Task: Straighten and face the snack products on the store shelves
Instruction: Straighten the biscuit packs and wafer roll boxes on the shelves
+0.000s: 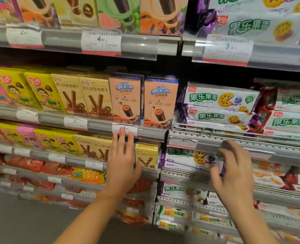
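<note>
Peach-orange wafer-roll boxes [126,99] stand upright on the middle shelf, faces forward, with a second one [160,103] just beside and a narrow gap between them. Left hand [122,162] is raised flat in front of the shelf below, fingers [122,138] straight and together, tips at the price label [124,130] on the shelf rail; holding nothing. Right hand [233,171] is blurred, fingers loosely curled near the white cookie packs [189,157] on the lower right shelf (cannot tell if it pinches a pack or just touches).

Risks, as I judge them: left fingertips could snag and peel the paper label instead of reaching product. A push on the yellow box [146,155] beside the left palm could tip it backward, since it stands alone. The stacked cookie packs [221,106] are slick film; tugging one could slide neighbours off the wire rail [205,132].
</note>
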Demonstrator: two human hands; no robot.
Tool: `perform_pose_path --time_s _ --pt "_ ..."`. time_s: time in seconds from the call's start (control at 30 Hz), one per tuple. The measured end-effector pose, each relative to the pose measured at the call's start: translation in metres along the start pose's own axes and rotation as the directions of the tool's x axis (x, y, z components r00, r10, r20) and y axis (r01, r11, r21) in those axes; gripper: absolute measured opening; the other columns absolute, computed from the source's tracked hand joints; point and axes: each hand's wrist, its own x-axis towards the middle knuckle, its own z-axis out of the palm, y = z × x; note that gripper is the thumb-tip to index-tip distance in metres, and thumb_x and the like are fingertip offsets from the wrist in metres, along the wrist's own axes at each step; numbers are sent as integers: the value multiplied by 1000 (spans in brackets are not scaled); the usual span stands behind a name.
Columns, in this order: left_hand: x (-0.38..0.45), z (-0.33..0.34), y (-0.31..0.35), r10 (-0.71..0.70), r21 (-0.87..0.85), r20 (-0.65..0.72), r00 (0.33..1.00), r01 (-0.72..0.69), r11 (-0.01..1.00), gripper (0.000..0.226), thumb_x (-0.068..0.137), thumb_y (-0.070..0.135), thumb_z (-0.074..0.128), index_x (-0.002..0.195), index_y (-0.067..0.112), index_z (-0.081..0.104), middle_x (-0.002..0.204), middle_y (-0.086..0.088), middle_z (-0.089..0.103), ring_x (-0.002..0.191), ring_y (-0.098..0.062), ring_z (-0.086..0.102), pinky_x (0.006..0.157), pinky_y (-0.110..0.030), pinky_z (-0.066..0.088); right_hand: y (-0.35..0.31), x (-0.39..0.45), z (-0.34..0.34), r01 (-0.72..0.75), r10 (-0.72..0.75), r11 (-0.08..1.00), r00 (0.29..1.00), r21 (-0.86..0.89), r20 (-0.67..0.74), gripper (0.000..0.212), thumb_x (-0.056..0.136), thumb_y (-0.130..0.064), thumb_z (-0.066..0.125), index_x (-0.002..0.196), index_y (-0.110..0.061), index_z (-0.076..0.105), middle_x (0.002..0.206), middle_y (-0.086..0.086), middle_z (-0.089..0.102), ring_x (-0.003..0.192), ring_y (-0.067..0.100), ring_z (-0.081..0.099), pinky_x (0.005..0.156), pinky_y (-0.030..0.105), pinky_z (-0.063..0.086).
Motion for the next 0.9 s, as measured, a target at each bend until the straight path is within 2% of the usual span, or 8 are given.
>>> perform_pose_path --time_s 0.1,0.23,0.37,0.5,0.57,0.67,0.77,0.9 --pt "0 -7 -2 6 72 41 999 -9 997 98 84 37 66 161 11 11 169 -15 4 156 -35 0 121 -56 26 -50 -2 25 63 -69 996 992 68 104 45 83 -9 61 128 -1 61 147 20 47 139 38 41 113 60 33" --pt "2 -13 -5 -13 87 85 996 5 996 101 85 41 62 161 19 0 170 -9 -5 156 -32 -5 120 -56 28 -87 -6 51 14 -7 1000 962 -22 273 74 80 -16 63 150 -11 42 162 14 30 153 33 18 120 61 23" --pt "2 -14 -9 2 45 108 994 -7 999 100 85 42 60 162 22 -2 169 -5 -10 156 -28 -10 124 -51 19 -84 -3 50 8 35 991 945 -130 326 78 82 -25 62 154 -13 34 165 9 25 154 29 15 121 61 21" --pt "-2 -14 -26 97 -90 31 995 -94 992 91 87 30 59 162 21 7 170 0 1 157 -22 -4 125 -50 19 -84 -1 49 -7 46 992 951 -129 306 73 85 -24 60 153 -13 36 162 9 31 153 29 20 117 62 28" --pt "-7 -13 -45 139 -152 2 990 -137 979 88 86 24 56 162 14 12 169 -4 10 157 -25 2 124 -52 20 -92 -3 51 -30 65 992 958 -126 280 71 85 -26 56 152 -11 39 161 11 32 153 30 21 116 60 30" --pt "-8 -17 -84 233 -24 -58 971 -234 972 68 93 18 44 155 -1 28 166 -23 13 155 -39 5 123 -57 20 -106 -3 59 -85 113 987 969 -134 219 69 83 -27 54 148 -5 43 158 14 36 151 32 23 120 54 29" --pt "3 -32 -125 162 -75 -187 969 -179 981 76 87 18 53 156 1 28 165 -23 17 155 -39 8 120 -62 24 -119 -1 66 -176 196 976 967 -128 161 68 82 -27 57 144 -1 45 155 16 39 149 35 27 120 53 29" --pt "18 -36 -162 171 -53 -113 979 -178 983 83 87 26 57 160 9 20 169 -13 6 156 -36 2 117 -65 24 -131 3 72 -263 282 955 949 -137 141 67 83 -27 57 144 -3 44 155 13 38 149 32 28 117 54 34"
